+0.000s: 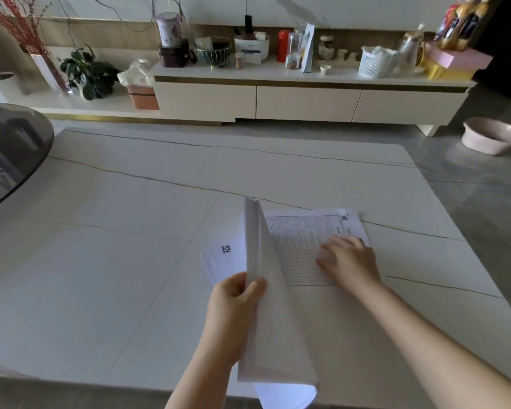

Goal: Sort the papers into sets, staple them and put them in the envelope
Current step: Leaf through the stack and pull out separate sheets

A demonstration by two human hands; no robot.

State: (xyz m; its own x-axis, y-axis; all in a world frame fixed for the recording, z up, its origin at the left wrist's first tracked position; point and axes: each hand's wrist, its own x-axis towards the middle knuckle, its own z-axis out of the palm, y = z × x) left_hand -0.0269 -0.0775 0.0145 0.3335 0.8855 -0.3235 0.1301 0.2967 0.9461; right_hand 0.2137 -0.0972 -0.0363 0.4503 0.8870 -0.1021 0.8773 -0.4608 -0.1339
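Observation:
My left hand [233, 302] grips a thick stack of white papers [273, 326], held nearly on edge above the white marble table [130, 231]. My right hand [348, 261] lies flat, fingers spread, on a printed sheet with a grid [298, 243] that rests on the table. To the left of the stack lies another sheet with a QR code [224, 258], partly hidden behind it. No stapler or envelope is in view.
A dark glass round tabletop [9, 152] overhangs at the left. Beyond the table stands a low cream cabinet [307, 98] crowded with jars, baskets and boxes. A pink basin [490, 135] sits on the floor at the right, and a potted plant [86, 72] at the far left.

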